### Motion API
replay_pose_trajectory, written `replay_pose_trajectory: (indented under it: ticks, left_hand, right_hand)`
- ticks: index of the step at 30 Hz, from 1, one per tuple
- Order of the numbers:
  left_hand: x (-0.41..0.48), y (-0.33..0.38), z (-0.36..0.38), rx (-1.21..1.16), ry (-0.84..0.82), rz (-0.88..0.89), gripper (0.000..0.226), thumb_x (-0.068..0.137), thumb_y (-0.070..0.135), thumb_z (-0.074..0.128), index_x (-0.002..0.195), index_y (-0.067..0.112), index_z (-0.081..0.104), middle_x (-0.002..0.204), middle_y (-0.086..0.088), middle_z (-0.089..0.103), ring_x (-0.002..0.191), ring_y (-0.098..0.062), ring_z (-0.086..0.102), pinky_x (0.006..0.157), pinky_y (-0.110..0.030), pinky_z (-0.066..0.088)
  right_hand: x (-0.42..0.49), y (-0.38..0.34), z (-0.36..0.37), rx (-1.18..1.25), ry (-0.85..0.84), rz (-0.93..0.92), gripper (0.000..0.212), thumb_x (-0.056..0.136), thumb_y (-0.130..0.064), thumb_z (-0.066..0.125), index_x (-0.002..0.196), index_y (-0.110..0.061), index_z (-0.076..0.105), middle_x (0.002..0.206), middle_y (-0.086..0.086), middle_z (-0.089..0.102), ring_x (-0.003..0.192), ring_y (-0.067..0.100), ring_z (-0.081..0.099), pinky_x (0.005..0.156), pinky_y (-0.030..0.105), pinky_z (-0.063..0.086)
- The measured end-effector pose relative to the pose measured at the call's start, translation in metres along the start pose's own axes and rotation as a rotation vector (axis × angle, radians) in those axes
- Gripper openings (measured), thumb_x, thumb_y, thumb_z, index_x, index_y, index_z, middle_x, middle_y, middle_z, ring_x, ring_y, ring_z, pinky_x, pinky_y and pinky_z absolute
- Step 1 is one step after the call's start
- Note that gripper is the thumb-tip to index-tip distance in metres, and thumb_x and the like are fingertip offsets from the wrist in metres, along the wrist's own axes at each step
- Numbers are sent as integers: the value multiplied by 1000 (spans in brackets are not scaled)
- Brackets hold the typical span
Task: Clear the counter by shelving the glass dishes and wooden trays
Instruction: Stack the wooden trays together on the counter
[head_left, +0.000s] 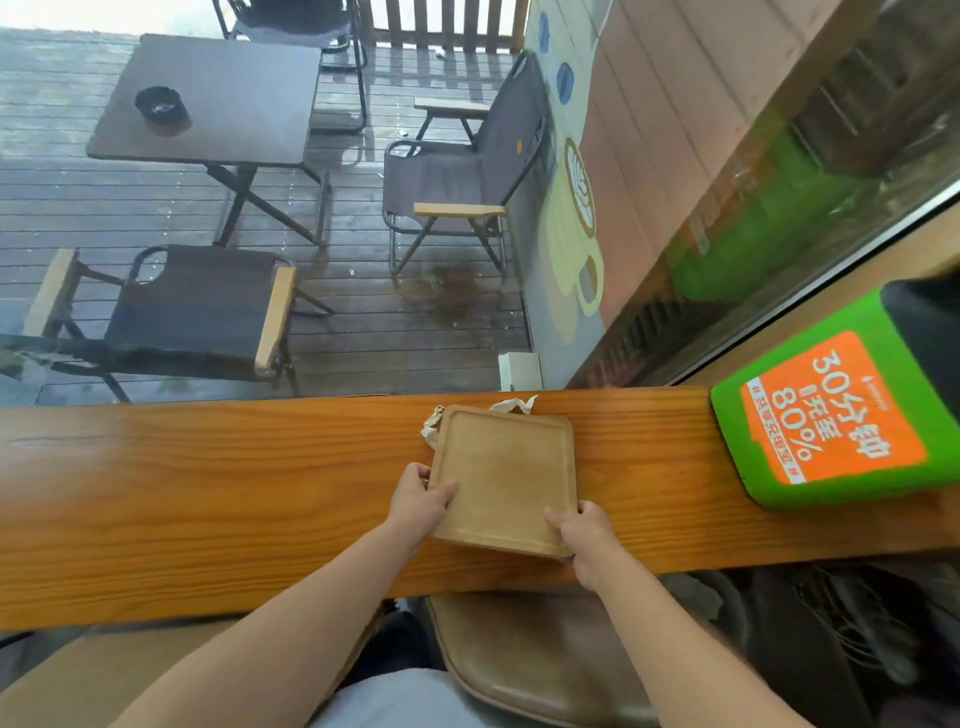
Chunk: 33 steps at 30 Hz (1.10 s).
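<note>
The wooden tray lies flat on the counter straight before me, long axis running away from me. My left hand grips its left edge, my right hand its near right corner. Crumpled paper peeks from behind.

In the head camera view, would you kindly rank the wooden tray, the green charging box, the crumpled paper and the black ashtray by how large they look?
1. Green charging box, though cut off by the frame edge.
2. Wooden tray, held by both hands.
3 and 4. Black ashtray and crumpled paper: unsure, since the ashtray is far off and the paper partly hidden behind the tray.
</note>
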<state>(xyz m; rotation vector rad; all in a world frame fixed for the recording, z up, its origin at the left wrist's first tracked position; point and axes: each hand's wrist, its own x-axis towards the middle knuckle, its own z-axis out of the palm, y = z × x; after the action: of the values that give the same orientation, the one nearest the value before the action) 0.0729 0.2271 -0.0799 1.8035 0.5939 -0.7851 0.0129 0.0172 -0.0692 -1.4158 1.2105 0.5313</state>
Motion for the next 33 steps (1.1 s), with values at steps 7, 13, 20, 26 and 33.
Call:
replay_pose_trajectory:
  ticks: [7,13,20,26,33]
  left_hand:
    - [3,4,42,18,28,-56,33,93,29,69,115,22,46,104,2,56,86,-10,60,56,-21,47]
    - [6,-2,51,8,61,-59,39,93,28,69,123,19,47,111,-1,57,98,-18,61,61,-21,49]
    - [5,-10,44,-12,85,-65,35,93,27,69,120,18,48,116,-7,61,102,-22,63,75,-32,56]
    - [6,-10,34,98,148,-81,34,94,24,68,122,17,51,117,-7,64,103,-23,64,86,-39,57]
    - [-1,-6,49,343,280,28,27,97,14,61,123,9,60,120,-10,61,107,-25,59,88,-34,52]
  right_hand:
    - [27,-7,-38,-76,-25,-17,33,95,-16,65,125,-8,53,116,10,63,104,28,60,94,47,52]
    - [40,-11,-44,-161,-61,-31,35,96,-17,64,127,-9,51,120,10,62,106,26,59,91,42,52]
    - [39,-15,-38,-243,-108,-33,35,96,-18,63,127,-9,51,123,10,62,108,27,59,92,43,51]
    - [33,-18,-27,-400,-109,-68,32,99,-22,56,128,-13,46,123,8,59,102,24,59,85,39,53]
    - [25,-18,-19,-681,17,-126,40,95,-24,53,131,-7,48,133,13,51,111,30,56,86,36,50]
